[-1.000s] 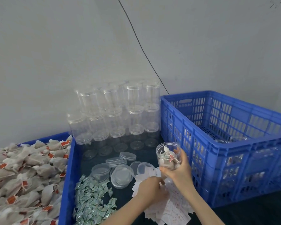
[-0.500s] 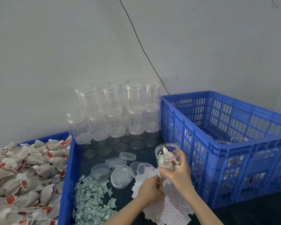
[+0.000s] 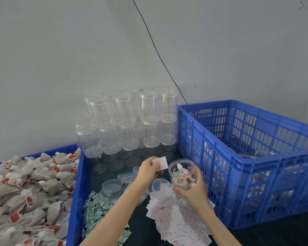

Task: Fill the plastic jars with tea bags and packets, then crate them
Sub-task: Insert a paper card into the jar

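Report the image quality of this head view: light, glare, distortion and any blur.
Head view: even, soft light, no hard shadows; wide-angle lens bows the blue crate rim; stacked empty jars look hazy against the wall, with faint highlights on their lids; the left hand with its white packet is slightly soft.

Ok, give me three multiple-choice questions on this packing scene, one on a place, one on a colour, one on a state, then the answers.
1. Where does the big crate stand relative to the jar in hand?
A. to its right
B. to its left
C. under it

2. What colour is the crate?
A. green
B. blue
C. red

3. What is the left hand doing?
A. resting flat
B. gripping a lid
C. pinching a white packet

Answers: 1 A, the crate fills the right side beyond the right hand. 2 B, its walls are blue. 3 C, the packet is between its fingertips beside the jar's mouth.
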The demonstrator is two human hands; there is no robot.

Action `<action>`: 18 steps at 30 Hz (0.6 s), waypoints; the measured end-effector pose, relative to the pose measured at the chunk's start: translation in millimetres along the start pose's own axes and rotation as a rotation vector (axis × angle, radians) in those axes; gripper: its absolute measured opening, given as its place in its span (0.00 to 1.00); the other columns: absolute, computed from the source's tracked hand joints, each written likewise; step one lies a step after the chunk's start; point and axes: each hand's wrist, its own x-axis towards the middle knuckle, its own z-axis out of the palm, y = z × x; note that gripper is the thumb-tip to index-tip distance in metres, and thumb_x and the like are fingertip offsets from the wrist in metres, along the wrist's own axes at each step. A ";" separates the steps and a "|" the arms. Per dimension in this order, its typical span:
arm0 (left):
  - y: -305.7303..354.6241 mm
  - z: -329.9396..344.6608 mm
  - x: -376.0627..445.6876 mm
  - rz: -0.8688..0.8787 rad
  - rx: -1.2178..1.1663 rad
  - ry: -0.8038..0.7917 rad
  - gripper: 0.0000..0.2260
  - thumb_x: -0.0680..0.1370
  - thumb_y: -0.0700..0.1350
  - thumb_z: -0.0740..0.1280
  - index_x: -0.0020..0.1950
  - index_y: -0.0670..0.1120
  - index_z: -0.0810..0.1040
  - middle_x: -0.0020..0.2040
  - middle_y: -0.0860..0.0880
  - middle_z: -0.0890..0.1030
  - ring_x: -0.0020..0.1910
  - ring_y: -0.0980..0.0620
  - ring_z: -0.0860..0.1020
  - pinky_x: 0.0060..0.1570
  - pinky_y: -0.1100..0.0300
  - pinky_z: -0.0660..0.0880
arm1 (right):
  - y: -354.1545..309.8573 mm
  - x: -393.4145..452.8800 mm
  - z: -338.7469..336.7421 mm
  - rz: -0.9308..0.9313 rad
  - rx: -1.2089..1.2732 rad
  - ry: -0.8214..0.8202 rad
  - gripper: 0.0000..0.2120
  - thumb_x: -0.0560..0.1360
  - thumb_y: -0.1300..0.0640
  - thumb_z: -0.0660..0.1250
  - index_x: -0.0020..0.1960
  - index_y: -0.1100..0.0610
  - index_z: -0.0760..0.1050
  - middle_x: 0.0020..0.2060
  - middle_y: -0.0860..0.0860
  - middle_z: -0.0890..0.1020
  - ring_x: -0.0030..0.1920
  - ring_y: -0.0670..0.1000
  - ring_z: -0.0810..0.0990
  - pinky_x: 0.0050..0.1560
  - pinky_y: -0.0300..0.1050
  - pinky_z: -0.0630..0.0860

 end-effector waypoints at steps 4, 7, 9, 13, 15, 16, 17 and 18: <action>23.3 -4.9 7.7 0.096 0.215 -0.082 0.04 0.78 0.45 0.66 0.52 0.49 0.74 0.47 0.50 0.81 0.42 0.55 0.77 0.39 0.65 0.72 | -3.4 -1.4 9.8 -0.003 0.014 -0.042 0.50 0.59 0.59 0.84 0.74 0.46 0.61 0.66 0.46 0.75 0.63 0.48 0.78 0.66 0.55 0.74; 27.0 -4.3 7.5 0.163 0.412 -0.163 0.02 0.75 0.48 0.69 0.46 0.51 0.78 0.42 0.53 0.83 0.40 0.58 0.79 0.39 0.65 0.75 | -7.2 -2.4 16.4 -0.018 0.001 -0.052 0.51 0.56 0.54 0.83 0.74 0.45 0.62 0.64 0.45 0.76 0.61 0.47 0.79 0.64 0.53 0.76; 27.7 -5.3 7.2 0.209 0.530 -0.168 0.07 0.72 0.46 0.70 0.49 0.52 0.80 0.45 0.55 0.84 0.45 0.57 0.81 0.47 0.59 0.78 | -8.6 -3.0 19.4 -0.025 -0.004 -0.055 0.52 0.52 0.47 0.81 0.73 0.44 0.63 0.64 0.45 0.77 0.59 0.46 0.80 0.60 0.49 0.78; 29.3 -8.4 6.1 0.294 0.537 -0.116 0.17 0.71 0.45 0.72 0.59 0.54 0.78 0.53 0.59 0.82 0.52 0.59 0.79 0.55 0.55 0.77 | -11.3 -1.5 21.8 -0.018 0.029 -0.071 0.50 0.55 0.53 0.83 0.73 0.44 0.63 0.65 0.45 0.77 0.59 0.46 0.81 0.62 0.52 0.77; 29.8 -12.6 4.8 0.344 0.463 -0.069 0.17 0.73 0.46 0.71 0.61 0.55 0.78 0.53 0.62 0.80 0.54 0.59 0.78 0.56 0.58 0.76 | -13.8 0.3 21.0 -0.021 0.038 -0.080 0.51 0.56 0.56 0.83 0.74 0.46 0.62 0.66 0.46 0.76 0.61 0.49 0.80 0.65 0.56 0.75; 29.5 -15.2 4.5 0.354 0.407 -0.049 0.16 0.74 0.47 0.71 0.61 0.56 0.78 0.53 0.63 0.78 0.55 0.59 0.77 0.57 0.60 0.75 | -15.4 2.4 20.3 -0.015 0.049 -0.083 0.52 0.56 0.56 0.83 0.74 0.47 0.62 0.66 0.47 0.76 0.61 0.50 0.80 0.65 0.56 0.75; 28.2 -17.3 4.6 0.348 0.335 -0.043 0.17 0.75 0.48 0.70 0.63 0.56 0.76 0.55 0.63 0.77 0.58 0.58 0.76 0.57 0.61 0.74 | -18.0 5.2 19.6 -0.005 0.063 -0.077 0.52 0.55 0.55 0.83 0.74 0.48 0.62 0.65 0.48 0.76 0.60 0.49 0.80 0.64 0.55 0.76; 26.5 -19.3 3.9 0.321 0.260 -0.063 0.20 0.75 0.50 0.70 0.67 0.57 0.73 0.58 0.63 0.74 0.62 0.58 0.73 0.58 0.62 0.71 | -21.4 8.5 18.8 0.000 0.077 -0.067 0.50 0.55 0.54 0.83 0.72 0.48 0.63 0.64 0.48 0.77 0.59 0.47 0.81 0.62 0.52 0.77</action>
